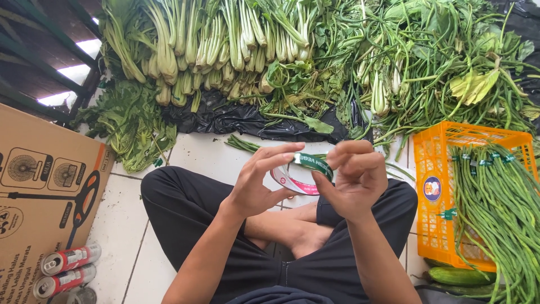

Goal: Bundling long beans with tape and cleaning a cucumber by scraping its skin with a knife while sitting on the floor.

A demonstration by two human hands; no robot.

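1. Left hand (pixel 256 183): raised over the crossed legs, thumb and fingertips pinching the near-left end of a green tape strip (pixel 313 163).
2. Right hand (pixel 353 177): same height, just right of the left one, fingers curled, pinching the other end of the strip. Strip runs taut between the two hands.
3. Tape roll (pixel 292 181): whitish with a red edge, hangs just below the strip, between the hands, resting against the left palm. The strip appears to come off it.
4. Orange crate (pixel 436 225): near right on the tiled floor, filled with long beans (pixel 498 208) bundled by green bands at the far end.
5. Cucumber (pixel 461 276): on the floor at the crate's near edge.
6. Far side: leafy greens (pixel 225 45) and loose bean stalks piled on black plastic sheet (pixel 225 118).
7. Cardboard box (pixel 39 197): near left, lying flat; drink cans (pixel 67 270) at its near right edge.
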